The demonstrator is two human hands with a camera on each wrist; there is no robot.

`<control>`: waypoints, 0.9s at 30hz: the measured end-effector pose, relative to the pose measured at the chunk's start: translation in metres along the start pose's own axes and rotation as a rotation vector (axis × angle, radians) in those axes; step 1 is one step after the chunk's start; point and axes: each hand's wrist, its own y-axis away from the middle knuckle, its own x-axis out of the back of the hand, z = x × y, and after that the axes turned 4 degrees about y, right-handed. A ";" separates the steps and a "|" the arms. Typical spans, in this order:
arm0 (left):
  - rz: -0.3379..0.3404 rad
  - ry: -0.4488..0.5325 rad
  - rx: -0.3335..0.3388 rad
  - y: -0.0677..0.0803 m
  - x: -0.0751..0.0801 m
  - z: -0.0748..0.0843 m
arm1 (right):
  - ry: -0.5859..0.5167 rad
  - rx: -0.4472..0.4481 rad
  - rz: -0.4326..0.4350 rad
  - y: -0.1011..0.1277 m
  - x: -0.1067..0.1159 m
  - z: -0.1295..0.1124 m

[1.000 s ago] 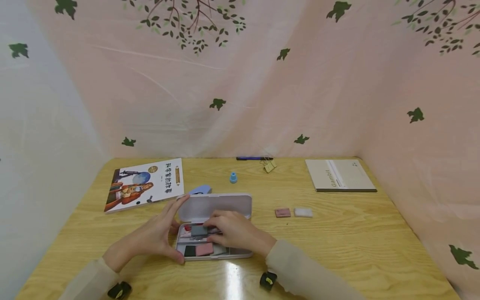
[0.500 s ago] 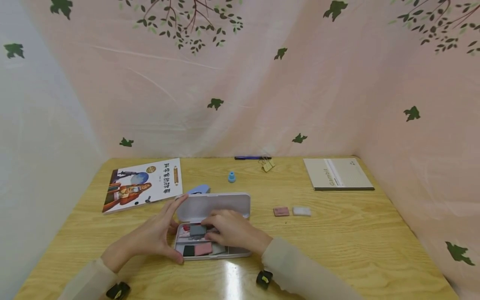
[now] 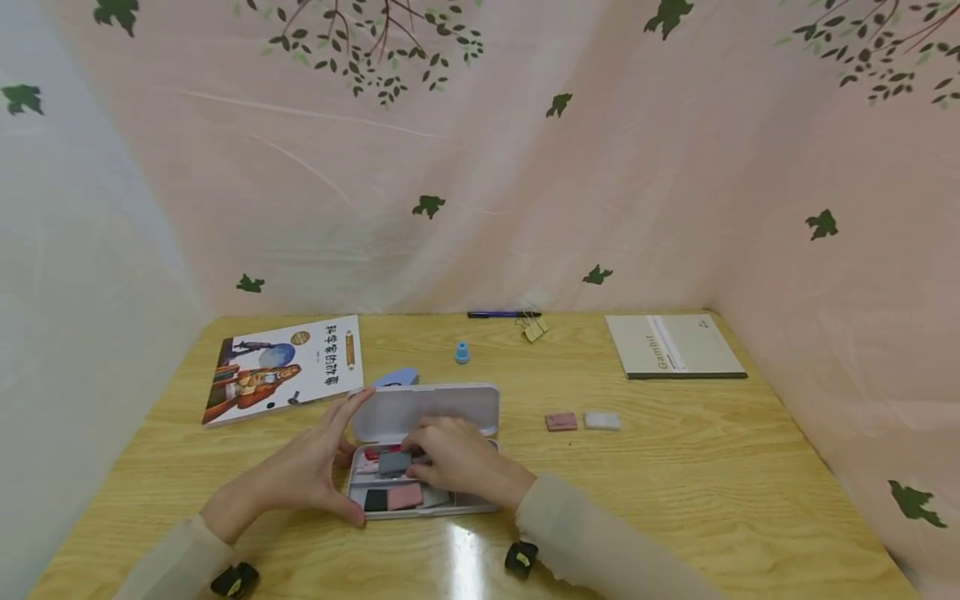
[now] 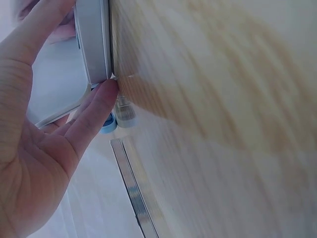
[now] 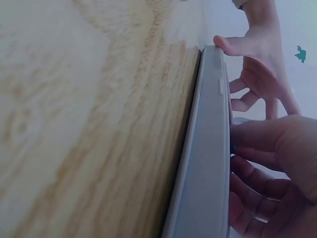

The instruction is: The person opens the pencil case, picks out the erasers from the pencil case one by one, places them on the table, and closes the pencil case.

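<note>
A white pencil case (image 3: 480, 505) lies open on the wooden table, its lid (image 3: 442, 408) folded back. In its tray lie a grey eraser (image 3: 393, 462), a black eraser (image 3: 377, 500) and a pink eraser (image 3: 406, 497). My left hand (image 3: 311, 475) braces the case's left side with straight fingers, the index at the lid's corner and the thumb at the tray's front corner; the left wrist view shows a fingertip (image 4: 106, 91) against the case edge (image 4: 94, 39). My right hand (image 3: 459, 462) reaches into the tray and pinches the grey eraser. The right wrist view shows the case's side wall (image 5: 208, 148).
A picture book (image 3: 288, 367) lies back left, with a light blue object (image 3: 397, 377) behind the lid. A blue cap (image 3: 462, 353), a pen (image 3: 498, 315) and binder clips (image 3: 534, 327) sit at the back. A notebook (image 3: 675, 346) lies back right. Pink (image 3: 561, 422) and white (image 3: 602, 420) erasers lie right of the case. Curtains wall three sides.
Both hands and the case keep nearly the same places. Only the view drifts slightly.
</note>
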 end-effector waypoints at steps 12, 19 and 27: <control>0.005 -0.021 0.014 0.000 0.002 0.002 | -0.057 -0.002 0.018 0.000 0.000 0.003; 0.004 -0.012 0.002 0.000 0.001 0.000 | -0.144 0.041 0.061 0.007 0.001 0.009; 0.007 0.007 -0.010 -0.001 0.000 0.001 | -0.340 0.099 0.046 0.034 0.028 0.029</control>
